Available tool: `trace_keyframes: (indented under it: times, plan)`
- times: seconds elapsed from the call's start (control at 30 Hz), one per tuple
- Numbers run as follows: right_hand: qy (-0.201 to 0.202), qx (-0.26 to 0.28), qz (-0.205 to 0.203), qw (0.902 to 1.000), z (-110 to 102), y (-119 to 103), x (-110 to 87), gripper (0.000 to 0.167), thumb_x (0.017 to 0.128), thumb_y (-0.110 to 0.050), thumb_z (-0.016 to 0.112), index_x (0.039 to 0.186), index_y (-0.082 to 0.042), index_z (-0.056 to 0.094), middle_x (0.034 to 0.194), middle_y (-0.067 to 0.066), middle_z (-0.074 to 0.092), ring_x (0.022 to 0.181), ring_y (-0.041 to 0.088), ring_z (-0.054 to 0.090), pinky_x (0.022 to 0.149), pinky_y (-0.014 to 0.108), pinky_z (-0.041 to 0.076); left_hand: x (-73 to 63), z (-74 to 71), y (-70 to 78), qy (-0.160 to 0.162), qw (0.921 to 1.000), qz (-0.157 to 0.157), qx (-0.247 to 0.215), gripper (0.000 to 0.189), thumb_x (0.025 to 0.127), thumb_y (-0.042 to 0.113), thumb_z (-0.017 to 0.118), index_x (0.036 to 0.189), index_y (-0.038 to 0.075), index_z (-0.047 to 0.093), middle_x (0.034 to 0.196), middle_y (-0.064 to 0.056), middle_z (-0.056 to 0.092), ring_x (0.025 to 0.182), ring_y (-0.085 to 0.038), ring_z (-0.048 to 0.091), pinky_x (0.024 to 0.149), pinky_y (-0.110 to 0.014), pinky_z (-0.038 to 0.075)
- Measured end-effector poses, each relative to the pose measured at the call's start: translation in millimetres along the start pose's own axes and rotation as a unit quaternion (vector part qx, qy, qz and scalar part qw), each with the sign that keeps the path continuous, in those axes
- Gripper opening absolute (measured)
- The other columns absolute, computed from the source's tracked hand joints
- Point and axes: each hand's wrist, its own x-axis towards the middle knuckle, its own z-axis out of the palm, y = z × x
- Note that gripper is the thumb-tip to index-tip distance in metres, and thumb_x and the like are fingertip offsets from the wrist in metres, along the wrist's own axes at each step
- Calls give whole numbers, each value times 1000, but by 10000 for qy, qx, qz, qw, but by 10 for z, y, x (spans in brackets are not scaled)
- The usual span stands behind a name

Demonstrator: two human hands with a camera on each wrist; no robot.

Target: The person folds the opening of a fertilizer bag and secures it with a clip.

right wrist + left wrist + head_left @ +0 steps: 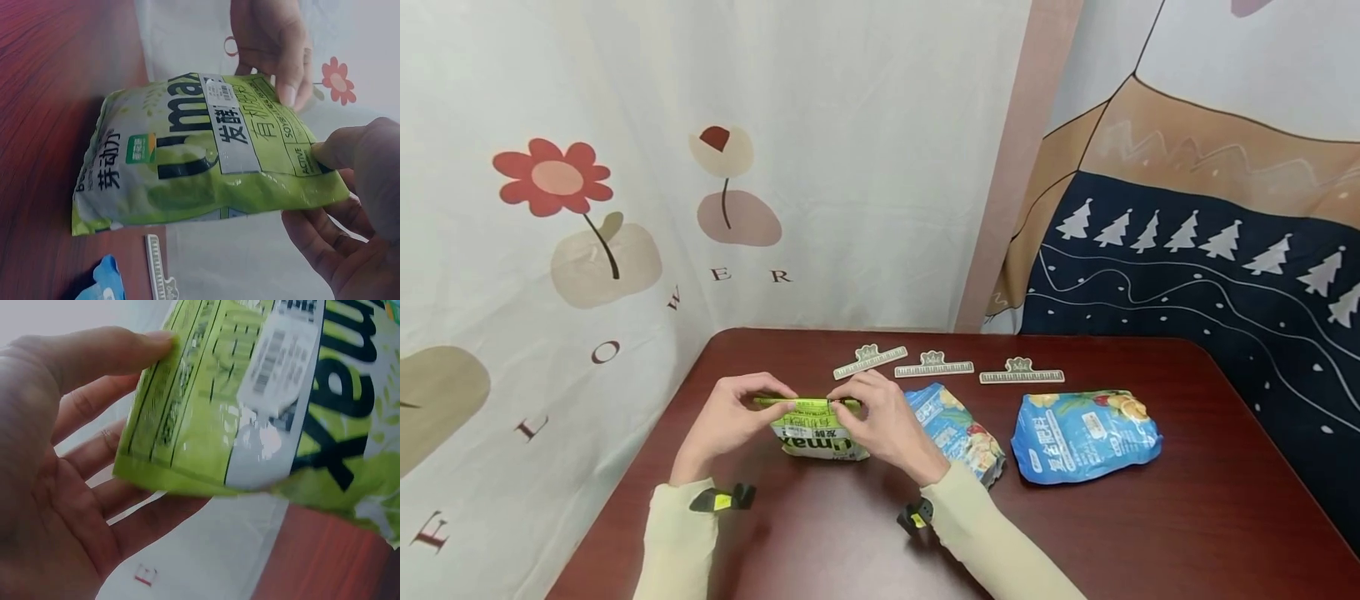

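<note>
A green and white plastic bag (820,437) with large dark "Umax" lettering stands upright on the table between my hands. Its top edge is pinched at the left by my left hand (730,417), thumb on the printed face and fingers behind. Toward the right end of the same edge, my right hand (883,417) pinches it between thumb and fingers. In the right wrist view the whole printed front of the green bag (181,144) shows, with both thumbs at its top edge. A white barcode sticker (278,359) is on the face in the left wrist view.
Two blue bags lie to the right, one blue bag (955,429) partly behind my right forearm and another blue bag (1086,437) farther right. Behind them lie three pale ruler-like clips: a left clip (871,361), a middle clip (934,367) and a right clip (1021,374).
</note>
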Motion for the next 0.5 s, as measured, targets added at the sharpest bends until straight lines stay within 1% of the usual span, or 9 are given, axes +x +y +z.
trace_keyframes:
  times: [0.13,0.2,0.27,0.33,0.5]
  plan:
    - [-99,-201,-3,9997,42,-29,36,10,96,-17,72,102,-14,78,95,-4,72,94,11,63,81,23,54,25,78,83,40,9989,201,410,11,88,16,83,94,24,79,89,6,75,79,-10,70,69,-27,57]
    - [-81,-318,-38,9995,60,-41,63,9,95,-18,72,102,-14,78,95,-4,72,95,11,63,83,25,55,43,103,115,53,9980,327,535,12,88,15,82,94,25,79,88,8,75,80,-10,70,72,-26,57]
    - [-29,-437,-99,9990,75,-51,91,9,95,-18,73,101,-15,79,93,-5,72,93,10,63,81,24,54,54,110,133,66,9972,422,612,12,89,18,82,93,28,78,89,11,75,81,-8,71,74,-25,57]
    - [8,-527,-158,9985,88,-64,119,8,94,-18,73,100,-16,79,91,-6,72,91,10,63,79,23,53,51,111,156,67,9962,461,742,12,89,18,82,93,29,78,89,13,75,81,-7,70,73,-23,56]
    - [-33,-712,-334,9969,117,-91,159,8,93,-18,75,99,-16,79,90,-6,73,86,10,64,76,22,53,28,112,219,21,9924,524,1112,18,88,14,82,92,31,77,89,19,73,83,-3,70,76,-29,59]
